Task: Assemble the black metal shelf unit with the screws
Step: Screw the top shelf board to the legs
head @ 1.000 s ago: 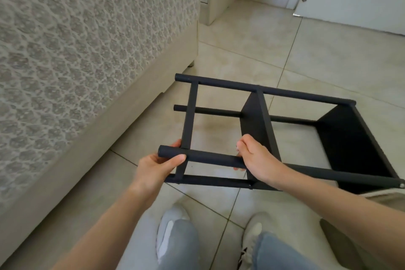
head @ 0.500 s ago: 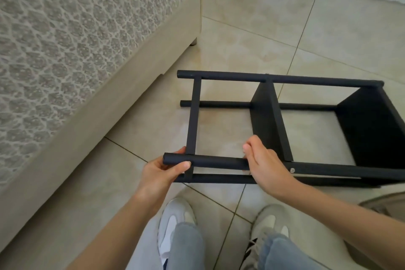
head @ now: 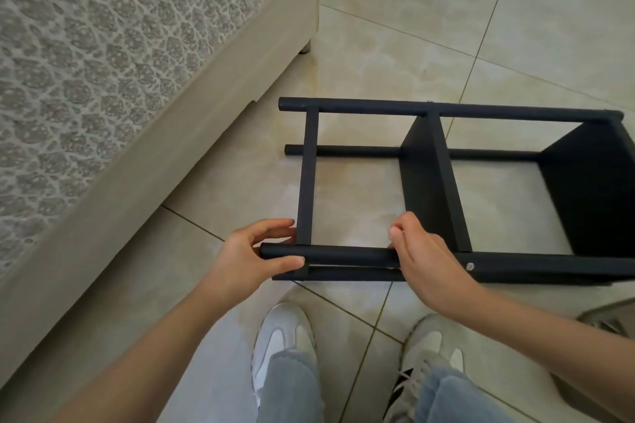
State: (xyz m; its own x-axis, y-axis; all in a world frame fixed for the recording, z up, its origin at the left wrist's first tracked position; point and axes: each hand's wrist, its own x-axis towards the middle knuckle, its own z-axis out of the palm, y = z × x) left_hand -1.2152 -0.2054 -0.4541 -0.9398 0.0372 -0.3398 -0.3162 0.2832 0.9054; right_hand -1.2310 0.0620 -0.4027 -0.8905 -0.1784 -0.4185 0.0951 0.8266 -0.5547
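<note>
Shelf unit [head: 429, 182] lies on its side on the tiled floor [head: 412, 45], just ahead of the person's shoes [head: 285, 336] and near the patterned bed base [head: 171, 113] on the left.

Left hand [head: 254, 257] grips the end of the near pole [head: 343, 255], thumb along its near side, fingers reaching over by the crossbar [head: 307, 178]. Right hand [head: 422, 257] is curled over the same pole, right beside the middle panel [head: 433, 189].

Progress looks far along:
- Four poles are joined.
- The crossbar is in at the left end.
- The middle panel and the end panel [head: 598, 189] at the right are fitted.
- One screw head [head: 469, 265] shows on the near pole by the middle panel.
- A small one seems to sit on the far pole [head: 360, 106] above that panel.

Other joints are too small or hidden to check for screws. No loose screws or tool in view. The left bay has only the crossbar; cannot tell if another panel belongs there. Likely left: checking or tightening joints, then standing the unit upright.
</note>
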